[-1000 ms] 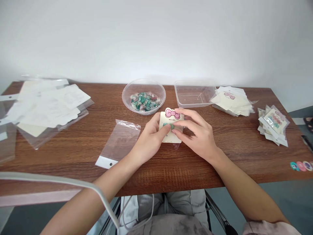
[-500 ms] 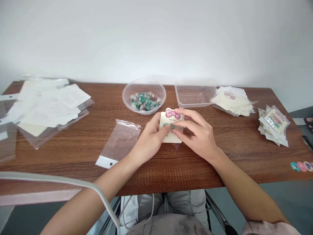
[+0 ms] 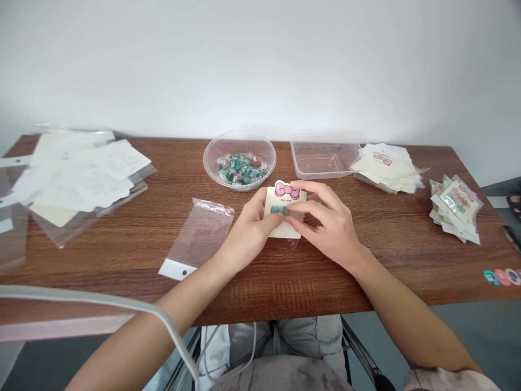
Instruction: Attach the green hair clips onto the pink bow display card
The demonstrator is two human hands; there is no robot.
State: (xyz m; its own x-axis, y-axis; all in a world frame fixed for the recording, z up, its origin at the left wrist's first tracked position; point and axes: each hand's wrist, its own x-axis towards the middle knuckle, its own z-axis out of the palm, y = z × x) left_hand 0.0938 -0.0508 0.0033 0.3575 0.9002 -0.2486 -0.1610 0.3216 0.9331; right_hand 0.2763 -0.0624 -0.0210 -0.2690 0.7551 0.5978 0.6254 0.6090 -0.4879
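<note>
- Head view: worn on your head, facing forward and down across the wooden table (image 3: 325,288).
- Near range: your left hand (image 3: 248,233) and right hand (image 3: 329,228) sit at frame centre.
- Upper half of frame: white wall (image 3: 260,65).

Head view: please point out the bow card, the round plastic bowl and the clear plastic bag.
bow card (image 3: 287,190), head view, on the pink bow at its top
round plastic bowl (image 3: 204,160), head view, on its left rim
clear plastic bag (image 3: 199,236), head view, on its middle
</note>
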